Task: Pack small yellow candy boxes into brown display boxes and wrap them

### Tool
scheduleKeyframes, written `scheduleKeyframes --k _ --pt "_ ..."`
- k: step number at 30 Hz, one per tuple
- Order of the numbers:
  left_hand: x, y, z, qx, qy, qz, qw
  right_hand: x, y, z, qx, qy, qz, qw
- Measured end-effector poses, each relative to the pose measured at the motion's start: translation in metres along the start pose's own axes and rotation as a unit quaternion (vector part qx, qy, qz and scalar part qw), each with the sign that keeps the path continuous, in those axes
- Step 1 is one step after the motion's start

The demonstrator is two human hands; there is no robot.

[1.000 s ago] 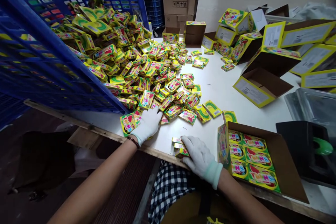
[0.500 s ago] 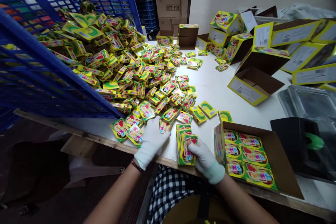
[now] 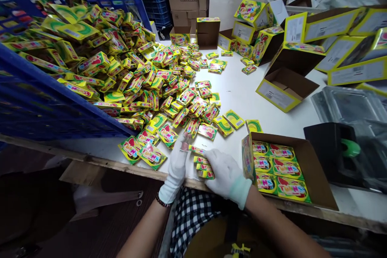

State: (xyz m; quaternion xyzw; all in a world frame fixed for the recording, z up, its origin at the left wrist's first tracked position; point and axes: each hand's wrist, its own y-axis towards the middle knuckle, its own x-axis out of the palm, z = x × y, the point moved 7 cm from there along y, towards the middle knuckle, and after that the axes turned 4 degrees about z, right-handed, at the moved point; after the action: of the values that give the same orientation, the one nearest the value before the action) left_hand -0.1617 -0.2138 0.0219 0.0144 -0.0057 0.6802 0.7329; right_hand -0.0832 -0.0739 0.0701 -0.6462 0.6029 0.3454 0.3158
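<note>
My right hand point(image 3: 223, 171), in a white glove, is closed around a short row of small yellow-green boxes point(image 3: 204, 167) at the table's front edge; their narrow sides face up. One more small box point(image 3: 196, 149) lies between my left fingertips and right fingers. My left hand point(image 3: 178, 159), also gloved with fingertips bare, stands on edge beside the row, fingers stretched out and touching the end of that box; its thumb is hard to make out. To the right, an open carton point(image 3: 320, 169) contains rows of these boxes, printed sides up.
A heap of small boxes point(image 3: 127, 68) spills from a tipped blue crate point(image 3: 75, 100) on the left. Empty display cartons point(image 3: 287, 88) are stacked at back right. Clear plastic trays point(image 3: 347, 105) and a black tape dispenser point(image 3: 326, 149) stand beyond the open carton.
My left hand has drawn back from the pile's edge to beside the row. My right hand has turned the boxes from face-on to narrow sides up. The view has shifted slightly.
</note>
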Motion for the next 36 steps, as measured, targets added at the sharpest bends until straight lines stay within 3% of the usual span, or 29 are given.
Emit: scheduleKeyframes --k 2,7,9,12,15,18,21,22,24,26,29,32,36 --pt "0.011 -0.001 0.0 -0.003 0.007 -0.046 0.999 0.006 -0.008 0.001 -0.033 -0.022 0.007 0.999" --pt "0.025 -0.018 -0.018 -0.075 -0.03 -0.04 0.996 0.028 -0.037 0.031 -0.006 0.066 0.112 0.991" --pt "0.037 -0.027 -0.021 -0.088 -0.025 -0.09 0.992 0.035 -0.04 0.038 -0.001 0.088 0.133 0.987" --pt "0.046 -0.032 -0.017 -0.063 0.025 -0.127 0.99 0.036 -0.03 0.031 -0.012 0.035 0.108 0.993" --pt "0.042 -0.026 -0.018 -0.101 -0.001 -0.099 0.99 0.026 -0.015 0.011 -0.019 -0.065 0.034 0.997" --pt "0.04 -0.018 -0.017 -0.167 -0.11 -0.067 0.978 -0.011 -0.016 -0.002 -0.02 -0.064 0.001 0.998" --pt "0.042 -0.02 -0.011 -0.167 -0.15 -0.028 0.974 -0.077 -0.039 0.01 -0.036 0.065 0.033 0.997" --pt "0.049 -0.026 -0.01 -0.169 -0.149 -0.034 0.974 -0.101 -0.049 0.026 -0.021 0.1 0.041 0.994" --pt "0.073 -0.043 -0.01 -0.181 -0.144 -0.084 0.969 -0.139 -0.067 0.078 0.075 0.146 0.05 0.985" --pt "0.103 -0.065 -0.01 -0.189 -0.132 -0.151 0.961 -0.152 -0.078 0.127 0.155 0.178 0.004 0.972" --pt "0.144 -0.089 -0.005 -0.165 -0.096 -0.231 0.954 -0.139 -0.078 0.163 0.17 0.187 -0.066 0.965" --pt "0.161 -0.098 0.003 -0.115 -0.03 -0.254 0.96 -0.107 -0.071 0.147 0.082 0.205 -0.137 0.966" --pt "0.161 -0.104 0.004 -0.084 0.059 -0.257 0.961 -0.088 -0.07 0.126 -0.019 0.157 -0.145 0.977"
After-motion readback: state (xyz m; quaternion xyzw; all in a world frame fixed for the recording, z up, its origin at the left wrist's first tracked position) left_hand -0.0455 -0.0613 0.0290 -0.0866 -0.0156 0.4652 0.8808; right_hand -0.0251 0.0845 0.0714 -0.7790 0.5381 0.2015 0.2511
